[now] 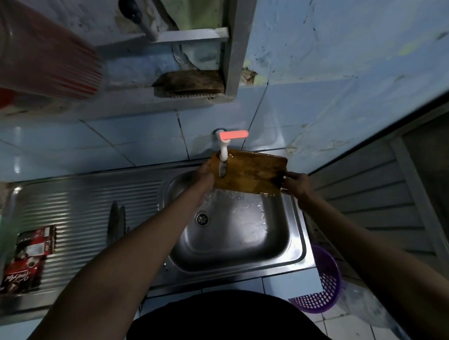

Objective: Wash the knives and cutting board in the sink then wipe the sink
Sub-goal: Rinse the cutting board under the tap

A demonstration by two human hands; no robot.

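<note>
two hands hold the wooden cutting board (254, 172) over the sink (294, 241), tilted under the white tap (223, 150) with its red lever. the left hand (202, 181) grips the board's left edge, its fingers (204, 168) curled round it; the right hand (297, 185) pinches the right corner, fingers (292, 175) narrow on the wood. water runs off the board into the basin just below the fingers. two knives (117, 223) lie on the ribbed drainboard, well left of the left hand. farther left sits a red packet (28, 260). a purple basket (325, 281) stands on the floor, below the right arm.
</note>
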